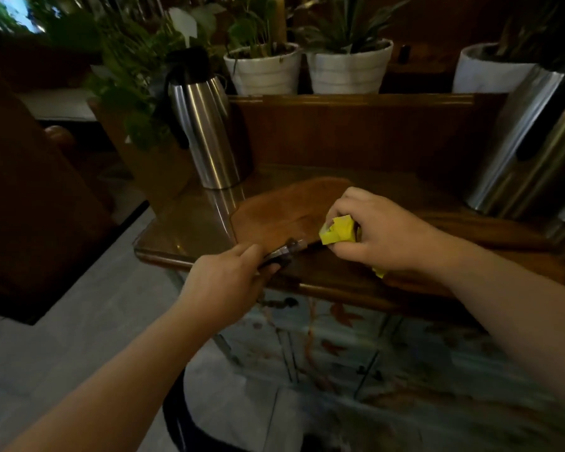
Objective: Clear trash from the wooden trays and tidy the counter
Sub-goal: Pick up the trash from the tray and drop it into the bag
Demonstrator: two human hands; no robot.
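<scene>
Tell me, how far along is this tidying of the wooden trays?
Midway, it seems. The near wooden tray shows bare wood, so its trash looks picked up. In hand: the right hand is closed on crumpled yellow wrappers, and the left hand grips a dark, shiny, blurred object. Left: discarding these and checking the second tray, partly hidden behind the right arm.

Dim interior. Pale tiled floor [88,337] at near left; dark wooden furniture [30,190] at far left. A wooden back panel [356,132] spans the far side, carrying white plant pots [265,71]. Daylight enters through a window [23,11] at far left.
</scene>
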